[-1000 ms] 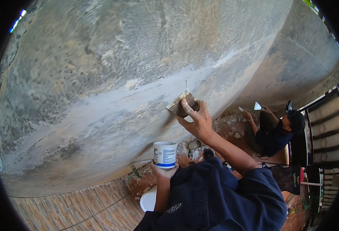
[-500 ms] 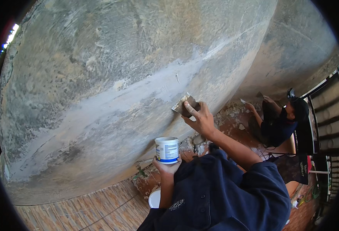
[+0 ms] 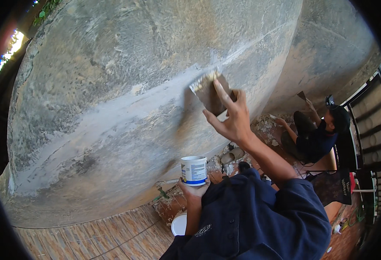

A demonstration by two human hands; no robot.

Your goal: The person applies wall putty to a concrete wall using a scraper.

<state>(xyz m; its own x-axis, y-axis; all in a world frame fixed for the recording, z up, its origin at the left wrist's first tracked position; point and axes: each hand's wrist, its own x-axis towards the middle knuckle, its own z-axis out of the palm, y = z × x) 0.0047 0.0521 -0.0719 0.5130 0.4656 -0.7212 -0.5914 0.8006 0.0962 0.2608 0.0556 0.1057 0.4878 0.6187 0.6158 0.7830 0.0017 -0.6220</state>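
Observation:
My right hand (image 3: 233, 119) grips a wide metal putty knife (image 3: 210, 86) with pale filler along its edge, raised in front of the grey, mottled concrete wall (image 3: 112, 52). Below it, my left hand (image 3: 192, 190) holds a white plastic tub (image 3: 193, 169) with a blue band, cupped from underneath. A pale strip of filler (image 3: 90, 121) runs slantwise across the wall. Whether the blade touches the wall I cannot tell.
A co-worker (image 3: 314, 138) in dark clothes crouches at the right, holding scrapers. A sandal (image 3: 232, 156) and flaked debris lie on the red tiles. A white round object (image 3: 179, 225), dark bag (image 3: 333, 186) and black railing (image 3: 368, 125) stand nearby.
My right hand has risen up the wall with the putty knife, blurred slightly at the blade. The view has shifted a little; the co-worker's hands have moved slightly.

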